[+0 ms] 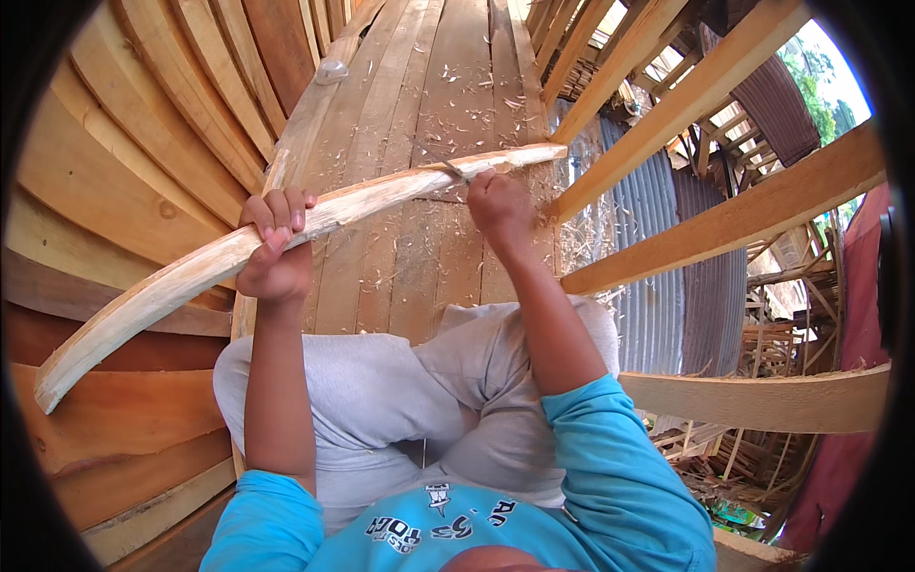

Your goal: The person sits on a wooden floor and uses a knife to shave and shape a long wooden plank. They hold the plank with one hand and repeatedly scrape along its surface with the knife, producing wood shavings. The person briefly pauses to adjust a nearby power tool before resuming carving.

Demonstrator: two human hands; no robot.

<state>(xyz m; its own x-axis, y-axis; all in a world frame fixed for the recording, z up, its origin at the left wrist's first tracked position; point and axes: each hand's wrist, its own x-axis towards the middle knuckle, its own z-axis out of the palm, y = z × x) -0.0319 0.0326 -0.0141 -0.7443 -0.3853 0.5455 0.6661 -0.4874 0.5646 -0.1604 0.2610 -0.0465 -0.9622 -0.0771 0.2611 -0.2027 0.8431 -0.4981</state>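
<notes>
I log: curved timber (172,276), held over plank floor (457,86), passing its left edge. Left hand (272,272): fingers clasping timber. Right hand (500,202): fingers curled round knife (456,170). Step, presumably shaving; next stroke needs firm bracing.

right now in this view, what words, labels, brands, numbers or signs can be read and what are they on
Turquoise shirt: printed letters, numerals and a small emblem on the chest; I won't copy the wording.
Green item at lower right: any print is too small to read.
Curved wooden piece and knife: no text that I can see.
</notes>
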